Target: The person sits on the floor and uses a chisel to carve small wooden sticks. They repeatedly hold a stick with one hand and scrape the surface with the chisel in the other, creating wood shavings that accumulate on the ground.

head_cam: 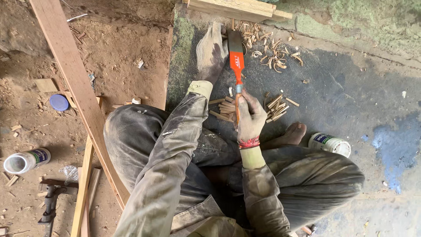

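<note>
Right hand (250,117) clamped on the chisel (237,66); left hand (212,50) pressing flat beside its blade. Paring likely goes best with shallow cuts, fingers clear of the edge.

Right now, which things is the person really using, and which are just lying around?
In use:
orange-handled flat chisel
right hand gripping it
left hand beside the blade
small cut wooden sticks

Lying about:
round blue lid
white plastic jar
dark hammer

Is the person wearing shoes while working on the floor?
No. The bare foot shows beside the right hand, which grips the orange-handled chisel.
</note>
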